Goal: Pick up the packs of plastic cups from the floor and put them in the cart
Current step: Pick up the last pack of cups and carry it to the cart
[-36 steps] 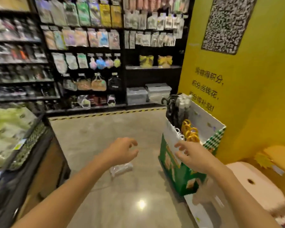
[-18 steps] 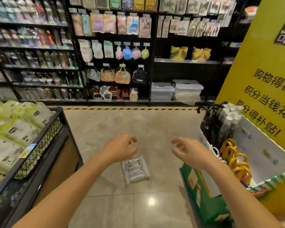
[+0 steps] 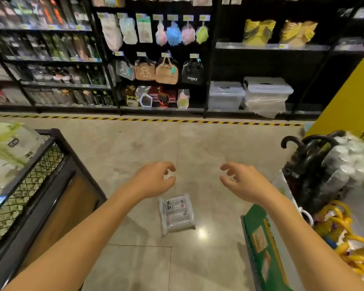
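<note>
One clear pack of plastic cups (image 3: 177,213) with a printed label lies flat on the tiled floor, between and just below my two hands. My left hand (image 3: 153,179) hovers above and to the left of the pack, fingers curled and apart, holding nothing. My right hand (image 3: 242,181) hangs at the same height to the pack's right, also empty with fingers spread. Neither hand touches the pack. No cart is clearly visible in the head view.
A black mesh display bin (image 3: 36,175) with green-white packages stands at the left. A green and white cardboard display box (image 3: 261,244) with umbrellas and yellow items stands at the right. Dark shelves (image 3: 160,70) of goods line the back behind a striped floor line.
The view has swung left and tilted down. The pack now lies fully uncovered between my hands, nearer to me. Both hands stay raised, empty, and have spread a little apart.
</note>
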A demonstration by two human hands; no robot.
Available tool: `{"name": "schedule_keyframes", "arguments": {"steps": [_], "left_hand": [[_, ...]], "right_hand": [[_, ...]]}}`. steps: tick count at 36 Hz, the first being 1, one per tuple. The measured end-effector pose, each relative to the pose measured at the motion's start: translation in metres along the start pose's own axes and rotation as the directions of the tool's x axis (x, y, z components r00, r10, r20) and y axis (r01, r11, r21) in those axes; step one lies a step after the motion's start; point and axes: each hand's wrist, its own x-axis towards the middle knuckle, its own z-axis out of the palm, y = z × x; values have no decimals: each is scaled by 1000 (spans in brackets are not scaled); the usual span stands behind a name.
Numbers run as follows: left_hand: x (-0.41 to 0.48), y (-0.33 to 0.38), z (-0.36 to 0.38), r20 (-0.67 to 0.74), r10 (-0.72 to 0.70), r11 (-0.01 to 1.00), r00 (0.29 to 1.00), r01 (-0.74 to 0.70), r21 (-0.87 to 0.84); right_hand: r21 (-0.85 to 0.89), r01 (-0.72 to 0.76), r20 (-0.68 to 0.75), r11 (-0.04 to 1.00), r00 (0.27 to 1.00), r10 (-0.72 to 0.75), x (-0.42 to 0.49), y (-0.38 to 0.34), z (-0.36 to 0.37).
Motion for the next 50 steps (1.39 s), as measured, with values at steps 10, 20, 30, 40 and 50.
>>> {"name": "schedule_keyframes", "arguments": {"steps": [10,20,30,40,50], "left_hand": [[120,-44,-18,50,86,996,995,-87,22],[224,-113,-65,173,354,927,919,-369,66],[289,-120,-80,277,505,846,818,-532,30],[333,-122,-35,348,567,799,746,-601,-14],[433,-151,72,486,620,749,616,-650,-130]], "right_hand": [[18,-117,-15,993,993,117,102,-8,0],[151,-376,-110,914,913,394,166,-83,32],[263,-573,-139,776,774,618,171,-103,38],[373,-672,-123,640,648,752,189,-79,81],[517,-763,-15,388,445,895,247,-45,193]]}}
